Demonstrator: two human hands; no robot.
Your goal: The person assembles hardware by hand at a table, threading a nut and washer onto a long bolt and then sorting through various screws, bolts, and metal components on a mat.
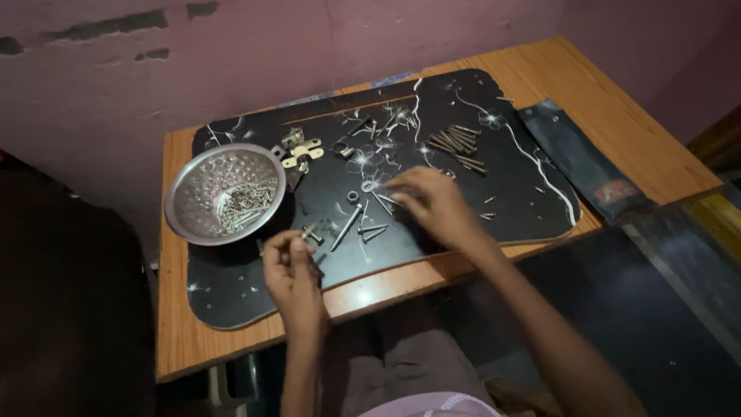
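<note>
Shiny metal bowl point(224, 193), glossy black board point(432, 166)

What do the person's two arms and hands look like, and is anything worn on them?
Both arms are bare as far as the view shows: no sleeves reach the forearms or wrists. The left hand and the right hand wear no gloves. I see no watch, bracelet or ring, though the light is dim and the hands are slightly blurred, so small items could be missed.

Bowl point(224, 193) left of bolts point(461, 147)
</note>
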